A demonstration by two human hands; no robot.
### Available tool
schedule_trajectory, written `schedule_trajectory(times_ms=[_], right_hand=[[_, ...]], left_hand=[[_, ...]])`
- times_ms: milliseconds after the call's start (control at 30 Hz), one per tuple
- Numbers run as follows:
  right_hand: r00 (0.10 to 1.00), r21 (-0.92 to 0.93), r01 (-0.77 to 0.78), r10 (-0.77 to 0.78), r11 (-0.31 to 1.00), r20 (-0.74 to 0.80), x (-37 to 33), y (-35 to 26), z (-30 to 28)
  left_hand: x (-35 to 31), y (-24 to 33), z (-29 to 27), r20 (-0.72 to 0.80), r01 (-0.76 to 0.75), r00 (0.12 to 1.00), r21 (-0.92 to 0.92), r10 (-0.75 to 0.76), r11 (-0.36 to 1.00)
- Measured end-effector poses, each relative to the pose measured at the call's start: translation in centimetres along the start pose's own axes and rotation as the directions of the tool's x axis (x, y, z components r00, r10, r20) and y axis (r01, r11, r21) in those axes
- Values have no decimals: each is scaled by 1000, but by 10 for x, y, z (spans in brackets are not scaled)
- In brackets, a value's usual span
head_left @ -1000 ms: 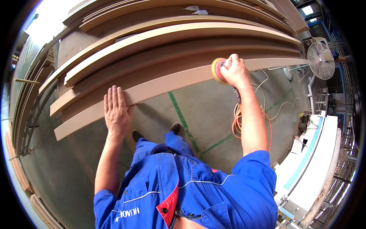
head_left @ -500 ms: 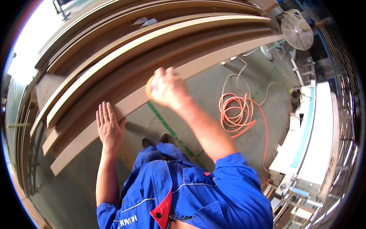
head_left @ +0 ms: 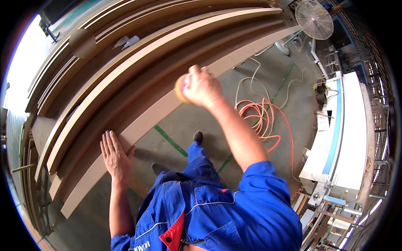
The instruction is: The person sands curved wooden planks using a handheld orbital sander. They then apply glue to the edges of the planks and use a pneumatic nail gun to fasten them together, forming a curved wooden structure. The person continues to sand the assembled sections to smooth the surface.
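Observation:
A long pale board (head_left: 144,120) with a smooth narrow face runs from the lower left to the upper right in front of me. My right hand (head_left: 203,87) grips a round yellow-edged pad (head_left: 181,88) against this face, near the middle of the board. Its fingers wrap over the back of the pad, hiding much of it. Farther left, my left hand (head_left: 116,155) rests flat across the board's upper edge, fingers stretched out and thumb apart, holding nothing.
Several more long boards (head_left: 125,62) lie beyond, with small white bottles (head_left: 130,41) among them. An orange hose (head_left: 261,119) lies coiled on the floor at right. Past it stand a white machine table (head_left: 349,125) and a round fan (head_left: 314,19).
My right hand has slid the pad along the board, up and to the right. One shoe has stepped forward. The whole view has shifted, and my left hand remains on the board.

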State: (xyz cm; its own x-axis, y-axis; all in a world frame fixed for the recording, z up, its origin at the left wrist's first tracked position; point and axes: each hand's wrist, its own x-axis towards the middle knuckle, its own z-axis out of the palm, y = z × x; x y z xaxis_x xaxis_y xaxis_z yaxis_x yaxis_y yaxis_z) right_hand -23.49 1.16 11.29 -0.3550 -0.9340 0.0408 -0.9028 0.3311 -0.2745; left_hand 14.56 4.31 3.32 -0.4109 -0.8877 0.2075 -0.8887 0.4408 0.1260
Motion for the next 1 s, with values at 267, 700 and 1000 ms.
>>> schedule_trajectory(times_ms=[267, 700, 1000], right_hand=[[974, -37, -226, 225, 973, -16, 126, 208, -63], [880, 947, 135, 475, -293, 22, 82, 426, -15], [975, 772, 55, 202, -634, 96, 56, 348, 20]], left_hand=[[68, 107, 26, -3, -7, 1000, 18, 7, 1000], [113, 160, 39, 60, 33, 998, -10, -32, 999], [134, 154, 7, 229, 81, 970, -20, -75, 997]])
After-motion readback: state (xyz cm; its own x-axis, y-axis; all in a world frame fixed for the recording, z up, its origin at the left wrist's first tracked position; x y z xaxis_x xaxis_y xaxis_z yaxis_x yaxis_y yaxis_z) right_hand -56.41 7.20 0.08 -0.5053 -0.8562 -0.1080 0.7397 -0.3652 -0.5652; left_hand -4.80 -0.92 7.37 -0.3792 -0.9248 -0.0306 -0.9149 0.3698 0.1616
